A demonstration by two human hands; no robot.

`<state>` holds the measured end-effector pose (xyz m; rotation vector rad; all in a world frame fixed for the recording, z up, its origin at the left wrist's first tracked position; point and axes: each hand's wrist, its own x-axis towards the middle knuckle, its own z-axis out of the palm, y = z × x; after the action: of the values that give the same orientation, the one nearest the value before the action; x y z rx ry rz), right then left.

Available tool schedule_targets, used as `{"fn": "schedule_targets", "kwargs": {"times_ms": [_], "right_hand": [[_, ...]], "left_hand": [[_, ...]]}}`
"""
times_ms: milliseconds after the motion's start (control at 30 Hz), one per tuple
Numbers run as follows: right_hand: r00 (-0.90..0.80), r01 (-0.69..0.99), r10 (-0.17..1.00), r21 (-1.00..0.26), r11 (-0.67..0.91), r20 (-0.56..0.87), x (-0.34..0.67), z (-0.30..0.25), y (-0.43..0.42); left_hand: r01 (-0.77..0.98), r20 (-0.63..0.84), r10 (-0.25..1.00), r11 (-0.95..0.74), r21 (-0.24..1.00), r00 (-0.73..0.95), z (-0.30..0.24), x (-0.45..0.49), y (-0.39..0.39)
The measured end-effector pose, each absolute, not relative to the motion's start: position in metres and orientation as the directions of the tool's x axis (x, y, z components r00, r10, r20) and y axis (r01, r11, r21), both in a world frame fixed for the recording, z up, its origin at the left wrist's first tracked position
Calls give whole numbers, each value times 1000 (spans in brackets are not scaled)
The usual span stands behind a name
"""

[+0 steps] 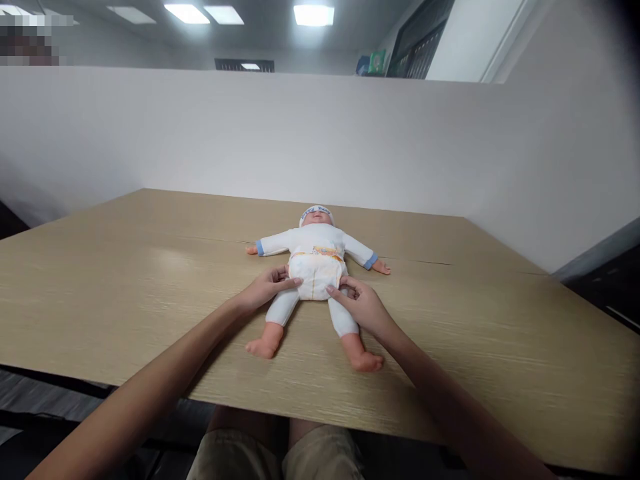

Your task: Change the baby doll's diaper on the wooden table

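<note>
A baby doll (318, 239) in a white outfit with blue cuffs and a lettered headband lies on its back, arms and legs spread, feet toward me. Around its hips sits a white diaper (315, 277) with an orange print at the waist. My left hand (273, 285) pinches the diaper's left edge at the leg, thumb on top and fingers curled behind. On the opposite edge my right hand (357, 300) grips in the same way, thumb on the front. The fingertips under the diaper are partly hidden.
The doll lies on a wide wooden table (150, 280), with a seam running across it. A white partition wall (225, 133) stands behind the table's far edge. My knees are below the near edge.
</note>
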<state>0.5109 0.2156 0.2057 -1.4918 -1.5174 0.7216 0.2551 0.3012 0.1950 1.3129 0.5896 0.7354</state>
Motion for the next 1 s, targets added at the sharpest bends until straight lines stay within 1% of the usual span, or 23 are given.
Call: {"fn": "schedule_targets", "kwargs": {"times_ms": [167, 267, 367, 633, 833, 1000], "right_hand": [[98, 558, 956, -811, 177, 276, 506, 210, 211], [108, 550, 949, -813, 192, 297, 503, 209, 209], [119, 530, 942, -822, 206, 313, 502, 204, 208], [165, 476, 931, -853, 214, 325, 502, 187, 210], [196, 456, 924, -865, 210, 328, 499, 187, 206], [222, 452, 919, -869, 200, 326, 496, 185, 205]], "left_hand": [[-108, 41, 784, 34, 994, 619, 196, 257, 300], [-103, 48, 835, 11, 995, 548, 190, 260, 297], [-93, 88, 886, -51, 994, 455, 184, 263, 293], [-116, 158, 926, -125, 985, 343, 180, 266, 287], [-141, 175, 951, -143, 980, 255, 180, 265, 287], [-153, 167, 960, -135, 979, 224, 178, 265, 286]]}}
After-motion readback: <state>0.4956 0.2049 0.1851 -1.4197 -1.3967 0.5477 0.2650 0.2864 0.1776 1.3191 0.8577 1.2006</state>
